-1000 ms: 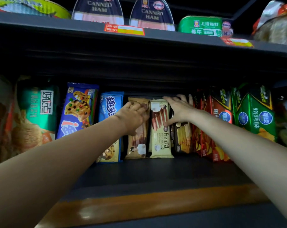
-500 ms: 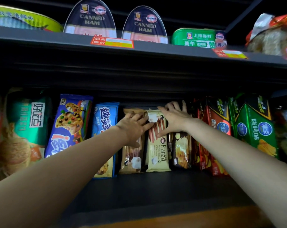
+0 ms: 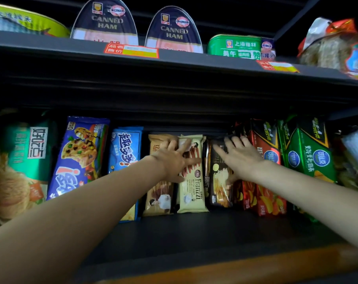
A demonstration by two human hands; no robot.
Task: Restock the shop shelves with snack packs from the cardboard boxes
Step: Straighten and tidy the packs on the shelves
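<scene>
Snack packs stand upright in a row at the back of the dark lower shelf (image 3: 194, 232). My left hand (image 3: 175, 160) lies with spread, straight fingers across the tan Franzi pack (image 3: 158, 197) and the cream Franzi pack (image 3: 192, 193). My right hand (image 3: 238, 156) presses flat on the upper part of the black Franzi pack (image 3: 219, 191), its fingers pointing up and left. The red chip packs (image 3: 262, 197) stand just right of that hand. Neither hand curls round a pack.
Blue cookie packs (image 3: 79, 156) and a teal pack (image 3: 24, 156) stand to the left, green chip packs (image 3: 309, 156) to the right. The upper shelf (image 3: 194, 64) carries canned ham tins (image 3: 105, 23), a green tin (image 3: 235, 47) and price tags. A wooden edge (image 3: 235, 267) runs along the shelf front.
My right hand slid from the cream pack's top right onto the black pack. My left hand opened out and moved right across the tan and cream packs. The view shifted slightly.
</scene>
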